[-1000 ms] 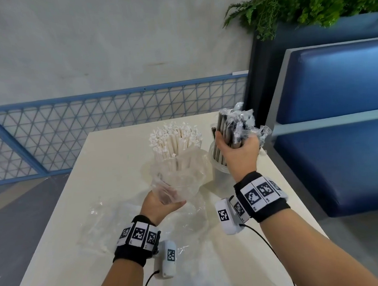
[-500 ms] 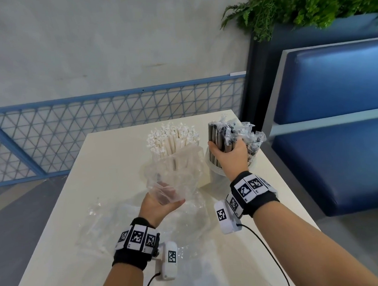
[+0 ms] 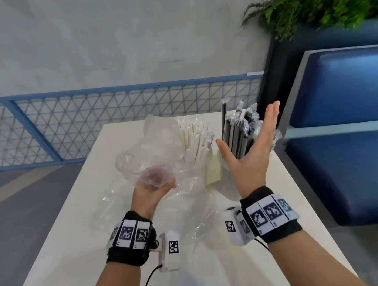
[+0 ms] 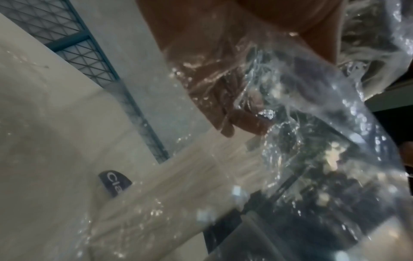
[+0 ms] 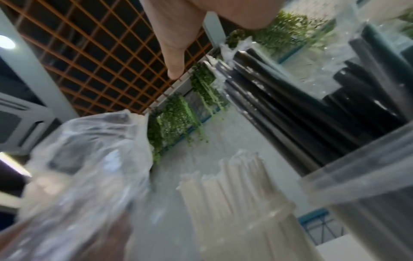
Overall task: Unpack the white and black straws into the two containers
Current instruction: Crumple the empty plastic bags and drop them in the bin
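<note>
White paper straws [image 3: 198,140] stand bunched in a clear container [image 3: 211,174] at the table's far middle. Right of them, black straws [image 3: 235,135] in thin clear wrappers stand in a second container [image 3: 224,169]. My right hand [image 3: 257,138] is open, fingers straight and thumb spread, just in front of the black straws and holding nothing. My left hand [image 3: 152,190] grips a crumpled clear plastic bag [image 3: 148,152] raised left of the white straws. The left wrist view shows fingers [image 4: 236,121] curled inside the bag [image 4: 312,141]. In the right wrist view are my thumb [image 5: 176,53], the black straws [image 5: 290,109] and the white straws [image 5: 236,185].
More clear plastic wrapping [image 3: 197,219] lies flat on the cream table [image 3: 84,248] between my wrists and the containers. A blue bench [image 3: 343,151] stands close on the right. A blue mesh fence [image 3: 72,128] and a dark planter [image 3: 272,75] lie beyond the far edge.
My right hand has let go of the black straw bundle and opened; the bundle now stands in its container. My left hand has lifted the plastic bag higher.
</note>
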Demonstrator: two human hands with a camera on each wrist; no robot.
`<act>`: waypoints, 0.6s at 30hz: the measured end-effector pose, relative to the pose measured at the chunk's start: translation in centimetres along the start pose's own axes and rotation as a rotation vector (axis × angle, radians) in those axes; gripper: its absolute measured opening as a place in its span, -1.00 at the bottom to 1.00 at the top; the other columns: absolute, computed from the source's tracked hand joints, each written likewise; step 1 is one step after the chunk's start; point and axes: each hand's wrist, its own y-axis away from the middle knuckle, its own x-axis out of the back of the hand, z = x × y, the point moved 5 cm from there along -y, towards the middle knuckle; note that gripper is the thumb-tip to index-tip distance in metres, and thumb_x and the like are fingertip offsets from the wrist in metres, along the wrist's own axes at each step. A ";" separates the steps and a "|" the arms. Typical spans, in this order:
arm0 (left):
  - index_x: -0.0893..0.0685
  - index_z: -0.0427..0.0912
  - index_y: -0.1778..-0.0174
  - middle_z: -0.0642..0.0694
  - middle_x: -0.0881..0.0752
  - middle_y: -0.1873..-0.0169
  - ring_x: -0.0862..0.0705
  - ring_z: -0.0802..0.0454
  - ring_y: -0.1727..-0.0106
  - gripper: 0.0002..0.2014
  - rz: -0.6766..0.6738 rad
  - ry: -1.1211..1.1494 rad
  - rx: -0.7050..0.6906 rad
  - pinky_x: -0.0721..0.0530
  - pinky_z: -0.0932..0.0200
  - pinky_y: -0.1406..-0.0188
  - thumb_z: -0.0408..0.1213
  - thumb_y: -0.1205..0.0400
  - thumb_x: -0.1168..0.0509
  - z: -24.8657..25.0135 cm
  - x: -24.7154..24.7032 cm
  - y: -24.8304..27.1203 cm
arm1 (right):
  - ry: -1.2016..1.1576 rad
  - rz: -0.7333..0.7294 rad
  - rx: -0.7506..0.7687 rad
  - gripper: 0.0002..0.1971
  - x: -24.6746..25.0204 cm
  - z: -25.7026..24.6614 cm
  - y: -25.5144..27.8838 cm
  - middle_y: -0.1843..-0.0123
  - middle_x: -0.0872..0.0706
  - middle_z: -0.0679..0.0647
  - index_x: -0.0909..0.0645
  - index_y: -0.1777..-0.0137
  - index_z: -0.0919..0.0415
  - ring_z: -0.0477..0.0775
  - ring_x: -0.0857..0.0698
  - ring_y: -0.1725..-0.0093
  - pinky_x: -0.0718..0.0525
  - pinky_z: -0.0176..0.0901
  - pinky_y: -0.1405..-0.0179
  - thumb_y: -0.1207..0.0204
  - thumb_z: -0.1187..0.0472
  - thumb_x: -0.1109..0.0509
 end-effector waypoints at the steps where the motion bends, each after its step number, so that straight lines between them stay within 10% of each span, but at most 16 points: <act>1: -0.70 0.03 0.21 -0.08 -0.76 0.25 -0.73 -0.13 0.15 -0.40 0.018 0.032 -0.008 -0.69 0.01 -0.08 0.13 0.12 -0.69 0.0 0.3 0.1 | -0.027 -0.018 0.061 -0.16 -0.1 -0.6 1.0 -0.63 -0.07 0.14 -0.07 -0.57 0.36 0.03 -0.07 -0.66 -0.06 -0.22 -0.63 -0.43 0.18 -0.50; 4: -0.60 -0.08 0.20 0.01 -0.80 0.40 -0.78 0.08 0.31 -0.30 0.087 0.123 -0.023 -0.74 0.18 0.07 0.17 0.14 -0.68 0.0 1.4 0.4 | -0.176 -0.324 -0.022 -0.48 -1.7 1.0 4.6 -0.44 -0.48 0.00 -0.39 -0.41 0.12 -0.09 -0.44 -0.47 -0.43 -0.06 -0.48 -0.48 0.06 -0.40; 8: -0.56 -0.12 0.21 0.00 -0.76 0.42 -0.74 0.07 0.35 -0.33 0.152 0.205 -0.051 -0.74 0.20 0.15 0.18 0.05 -0.66 0.5 2.6 1.0 | -0.296 -0.855 -0.481 -0.35 -3.6 5.7 9.9 -0.40 -0.51 -0.23 -0.34 -0.38 -0.23 -0.26 -0.48 -0.38 -0.50 -0.24 -0.32 -0.28 -0.18 -0.47; 13: -0.67 0.01 -0.07 -0.08 -0.77 0.11 -0.76 0.00 0.11 -0.23 0.298 0.297 0.018 -0.74 0.04 -0.10 -0.06 0.09 -0.73 -0.4 3.7 1.7 | -0.376 -0.823 -0.670 -0.69 -4.7 8.1 12.5 -0.03 -0.76 0.04 -0.59 -0.13 0.03 0.00 -0.74 -0.07 -0.64 -0.19 -0.06 -0.42 0.30 -0.50; 15: -0.25 -0.03 -0.47 -0.07 -0.52 -0.26 -0.61 -0.04 -0.22 -0.03 0.490 0.024 0.000 -0.56 -0.14 -0.39 -0.26 -0.20 -0.65 0.1 4.8 2.4 | -0.377 -0.807 -0.681 -0.80 -5.1 8.1 12.3 0.11 -0.74 0.07 -0.65 0.01 0.10 -0.12 -0.74 0.15 -0.65 -0.31 0.14 -0.46 0.39 -0.44; 18: -0.04 -0.14 -0.55 -0.17 -0.19 -0.45 -0.31 0.01 -0.42 0.07 0.614 -0.442 -0.259 -0.28 0.01 -0.57 -0.36 -0.26 -0.62 2.6 6.3 3.4 | -0.288 -0.921 -0.610 -0.83 -5.5 8.0 12.1 0.19 -0.71 -0.03 -0.66 0.06 0.02 -0.26 -0.66 0.31 -0.61 -0.40 0.28 -0.50 0.33 -0.41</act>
